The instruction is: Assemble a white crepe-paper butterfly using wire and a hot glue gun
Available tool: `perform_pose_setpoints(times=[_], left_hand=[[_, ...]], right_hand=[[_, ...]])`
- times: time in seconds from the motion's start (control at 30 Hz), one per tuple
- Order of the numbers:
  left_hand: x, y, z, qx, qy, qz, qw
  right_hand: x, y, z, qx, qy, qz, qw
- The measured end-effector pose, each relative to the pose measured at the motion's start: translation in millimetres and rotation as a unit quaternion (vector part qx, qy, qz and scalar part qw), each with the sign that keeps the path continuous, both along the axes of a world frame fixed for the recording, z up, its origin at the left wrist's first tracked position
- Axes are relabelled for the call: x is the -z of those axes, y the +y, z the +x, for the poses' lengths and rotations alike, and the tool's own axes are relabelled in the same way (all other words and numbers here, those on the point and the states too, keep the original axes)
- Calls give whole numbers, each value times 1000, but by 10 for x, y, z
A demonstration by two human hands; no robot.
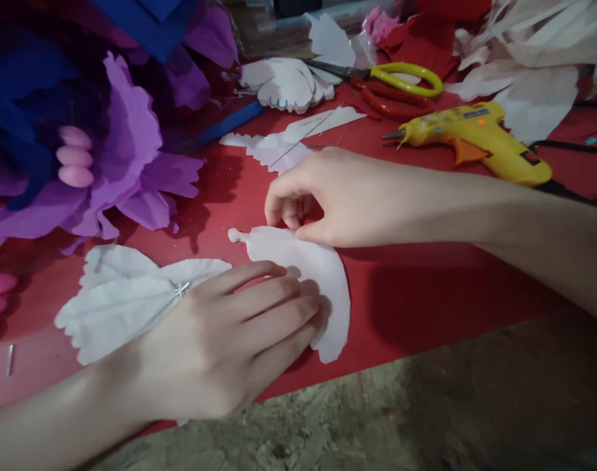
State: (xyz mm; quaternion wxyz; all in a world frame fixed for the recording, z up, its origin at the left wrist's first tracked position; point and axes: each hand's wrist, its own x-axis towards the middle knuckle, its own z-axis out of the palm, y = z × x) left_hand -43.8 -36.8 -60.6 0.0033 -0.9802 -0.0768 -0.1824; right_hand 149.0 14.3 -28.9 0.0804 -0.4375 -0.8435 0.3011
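Observation:
A pale pink paper petal (pixel 322 275) with a scalloped edge lies on the red sheet (pixel 416 288). My left hand (pixel 229 340) lies flat on it, fingers stretched out and pressing its lower part. My right hand (pixel 322 196) reaches in from the right and pinches the petal's upper edge between thumb and forefinger. To the left, partly under my left wrist, lies a folded fan of white paper (pixel 121 301) tied at its middle with thin wire.
A yellow glue gun (pixel 479 140) and yellow-handled scissors (pixel 401 78) lie at the back right. More white petals (pixel 286 85) and cut strips (pixel 288 140) lie behind my hands. A large purple and blue paper flower (pixel 106 144) fills the left. Bare wood board (pixel 376 418) shows in front.

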Motion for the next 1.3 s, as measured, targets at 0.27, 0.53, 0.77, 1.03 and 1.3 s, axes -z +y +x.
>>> perform_pose_setpoints(times=[0.27, 0.53, 0.77, 1.03, 1.3], left_hand=[[-2, -1, 2, 6, 13, -14, 1000], [-23, -22, -14, 7, 28, -38, 999], [7, 1, -19, 3, 36, -33, 999], [-63, 45, -1, 21, 78, -71, 994], [-84, 84, 57, 12, 143, -100, 985]], right_hand=[[23, 26, 19, -27, 12, 2, 1000], [20, 31, 23, -27, 2, -2, 1000], [6, 23, 5, -20, -8, -5, 1000], [3, 19, -1, -23, -6, 3, 1000], [-57, 3, -2, -16, -26, -13, 999]])
